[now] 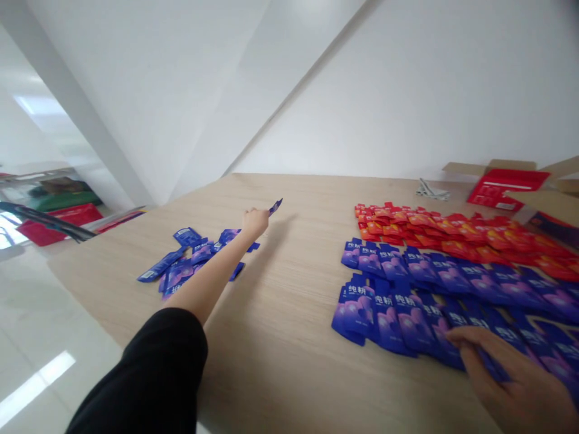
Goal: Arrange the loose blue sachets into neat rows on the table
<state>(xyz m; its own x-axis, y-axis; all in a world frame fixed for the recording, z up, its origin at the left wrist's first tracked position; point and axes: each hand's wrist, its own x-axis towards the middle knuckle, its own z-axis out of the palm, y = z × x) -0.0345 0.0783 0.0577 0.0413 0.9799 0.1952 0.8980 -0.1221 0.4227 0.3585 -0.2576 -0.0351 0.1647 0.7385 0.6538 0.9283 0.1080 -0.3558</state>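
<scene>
**Black sleeve (145, 374) stretches over blue sachets on pale wood table (271, 374)**

Left hand (254, 222) reaches out above a loose heap of blue sachets (190, 256), pinching a single blue sachet (274, 207) at its fingertips. Right hand (520, 386) rests at lower right, its fingers (479, 343) curled over the near end of neat rows of blue sachets (407, 307); whether they grip one cannot be told. Rows of red sachets (452, 232) lie just beyond, near an opened cardboard box (556, 202) holding red packaging (506, 187) at the far corner.
</scene>
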